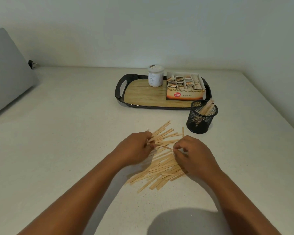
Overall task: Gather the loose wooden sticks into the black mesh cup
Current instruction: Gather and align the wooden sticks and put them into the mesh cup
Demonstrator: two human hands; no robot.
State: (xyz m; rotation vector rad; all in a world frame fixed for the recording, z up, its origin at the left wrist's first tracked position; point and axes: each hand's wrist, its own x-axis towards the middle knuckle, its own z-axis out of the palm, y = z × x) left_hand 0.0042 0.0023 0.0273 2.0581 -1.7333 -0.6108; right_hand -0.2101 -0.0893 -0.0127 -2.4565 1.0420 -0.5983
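Centrally, flat pale wooden sticks [161, 160] lay heaped on the speckled white counter [66, 150]. Left hand [134, 150] and right hand [193, 155], fingers curled, pinched sticks. Beyond stood the cylindrical black mesh cup [200, 121], holding several; behind it, a box lettered "Ginger Tea" [185, 89].

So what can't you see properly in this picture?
- Head view: sticks lying under both hands, hidden by the left hand and right hand.
- How many sticks the black mesh cup holds: its wall hides them.
- Jar label print: too small.
- Grey object: cut off at the left edge.
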